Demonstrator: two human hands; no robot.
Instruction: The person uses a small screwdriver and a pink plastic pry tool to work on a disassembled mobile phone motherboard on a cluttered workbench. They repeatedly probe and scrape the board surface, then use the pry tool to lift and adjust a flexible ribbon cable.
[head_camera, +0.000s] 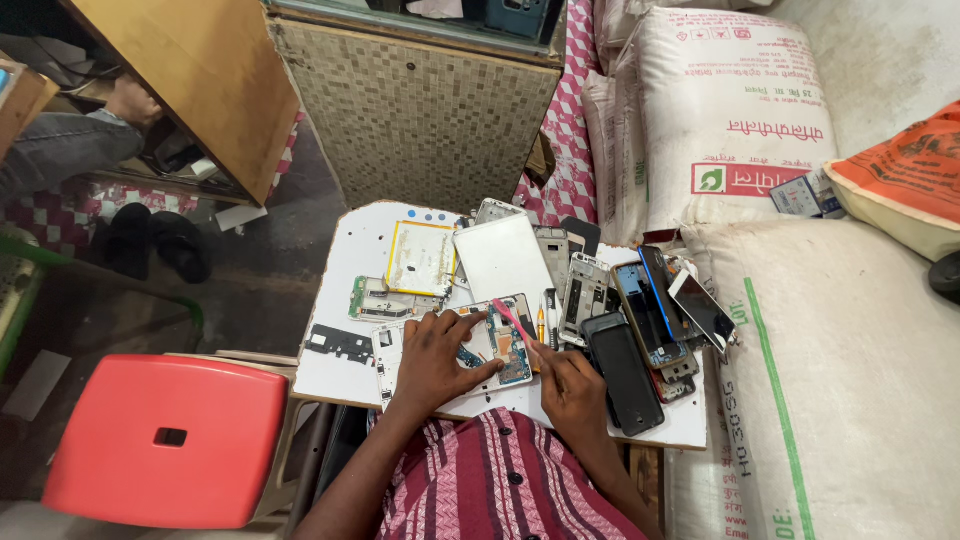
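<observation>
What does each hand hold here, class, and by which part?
The right hand grips a pink tool by its lower end. The left hand holds nothing; it lies flat on the opened phone, pressing it down.

Two big white woven sacks (725, 110) stacked right of the white board (345, 260), red and green printing; a third sack (850, 360) with green stripe lower right. Small blue-white carton (805, 195) atop. Orange bag (905, 175) at far right. Dark phone screens (625, 370) and one glossy screen (703, 310) along board's right edge.
</observation>
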